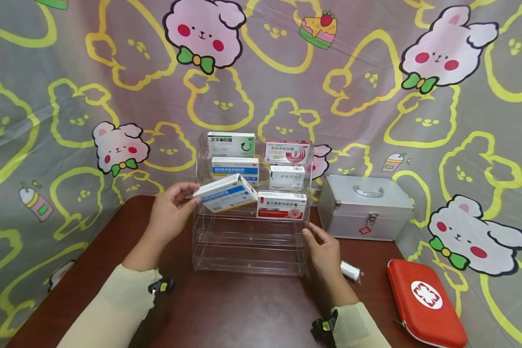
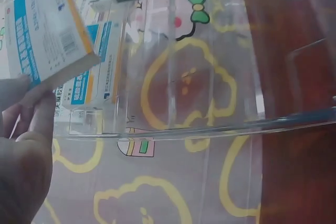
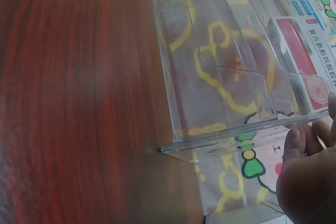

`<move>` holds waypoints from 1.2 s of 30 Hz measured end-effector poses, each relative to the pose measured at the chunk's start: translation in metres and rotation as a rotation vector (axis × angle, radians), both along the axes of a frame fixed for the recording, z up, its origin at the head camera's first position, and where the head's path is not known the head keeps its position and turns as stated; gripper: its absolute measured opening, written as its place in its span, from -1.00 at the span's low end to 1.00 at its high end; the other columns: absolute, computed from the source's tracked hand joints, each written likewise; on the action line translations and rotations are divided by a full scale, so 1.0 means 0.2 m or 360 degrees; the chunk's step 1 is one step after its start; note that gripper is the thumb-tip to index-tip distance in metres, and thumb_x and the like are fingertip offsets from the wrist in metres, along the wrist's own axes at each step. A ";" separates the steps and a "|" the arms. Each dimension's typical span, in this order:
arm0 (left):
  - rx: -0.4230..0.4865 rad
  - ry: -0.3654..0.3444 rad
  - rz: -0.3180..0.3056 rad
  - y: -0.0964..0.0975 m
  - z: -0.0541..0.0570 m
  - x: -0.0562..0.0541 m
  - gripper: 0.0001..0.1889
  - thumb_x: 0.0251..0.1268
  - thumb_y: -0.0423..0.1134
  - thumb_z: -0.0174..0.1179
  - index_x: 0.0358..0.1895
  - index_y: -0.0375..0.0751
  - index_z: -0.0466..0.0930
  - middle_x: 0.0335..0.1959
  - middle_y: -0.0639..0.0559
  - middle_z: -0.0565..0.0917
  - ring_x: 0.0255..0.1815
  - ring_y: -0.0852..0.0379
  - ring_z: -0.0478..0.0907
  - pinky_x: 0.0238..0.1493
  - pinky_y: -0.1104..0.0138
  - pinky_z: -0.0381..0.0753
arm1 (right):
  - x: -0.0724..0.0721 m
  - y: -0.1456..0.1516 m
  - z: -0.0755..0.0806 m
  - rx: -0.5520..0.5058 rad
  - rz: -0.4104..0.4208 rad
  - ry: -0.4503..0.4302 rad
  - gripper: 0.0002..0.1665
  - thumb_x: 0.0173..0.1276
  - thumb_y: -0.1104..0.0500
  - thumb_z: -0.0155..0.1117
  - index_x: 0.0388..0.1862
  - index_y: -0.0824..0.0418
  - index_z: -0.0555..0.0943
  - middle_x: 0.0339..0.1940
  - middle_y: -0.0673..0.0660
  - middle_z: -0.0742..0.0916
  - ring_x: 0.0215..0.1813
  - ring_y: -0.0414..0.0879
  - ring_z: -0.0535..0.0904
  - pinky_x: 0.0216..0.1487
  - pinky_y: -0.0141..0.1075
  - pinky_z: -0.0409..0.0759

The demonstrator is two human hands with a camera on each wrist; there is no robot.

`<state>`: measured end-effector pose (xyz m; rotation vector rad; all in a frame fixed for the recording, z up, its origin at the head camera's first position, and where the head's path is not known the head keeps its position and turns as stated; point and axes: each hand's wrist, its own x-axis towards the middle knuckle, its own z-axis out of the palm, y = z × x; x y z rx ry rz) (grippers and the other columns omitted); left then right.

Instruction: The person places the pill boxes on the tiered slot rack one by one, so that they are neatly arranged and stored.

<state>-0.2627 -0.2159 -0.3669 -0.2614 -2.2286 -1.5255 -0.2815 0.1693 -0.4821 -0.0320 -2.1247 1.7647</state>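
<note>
My left hand point(image 1: 171, 210) pinches a white-and-blue medicine box point(image 1: 228, 194) by its left end. The box is tilted, in front of the left side of a clear tiered display rack point(image 1: 250, 266). In the left wrist view the same box point(image 2: 47, 30) shows a blue band, an orange edge and a barcode. A similar blue-and-white box point(image 1: 235, 169) stands one tier above. My right hand point(image 1: 324, 249) holds the rack's right side edge with curled fingers, just below a red-and-white medicine box point(image 1: 282, 206). Part of that hand is cut off in the right wrist view.
On the rack's upper tiers stand a green-and-white box point(image 1: 230, 145), a pink-and-white box point(image 1: 287, 152) and a white box point(image 1: 286, 178). Right of the rack are a silver case point(image 1: 365, 208), a small white roll point(image 1: 350, 271) and a red first-aid pouch point(image 1: 426, 302). Patterned cloth hangs behind.
</note>
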 end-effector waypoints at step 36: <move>-0.1063 0.0308 0.0105 0.05 0.04 -0.19 -0.73 0.58 -0.46 0.22 0.19 -0.48 0.73 0.18 -0.34 0.74 0.24 -0.34 0.69 0.33 -0.16 0.68 | 0.02 -0.01 0.04 -0.0050 0.0038 -0.0036 -0.57 0.56 0.25 0.44 0.32 0.40 0.71 0.25 0.42 0.78 -0.11 -0.52 0.65 -0.04 -0.66 0.62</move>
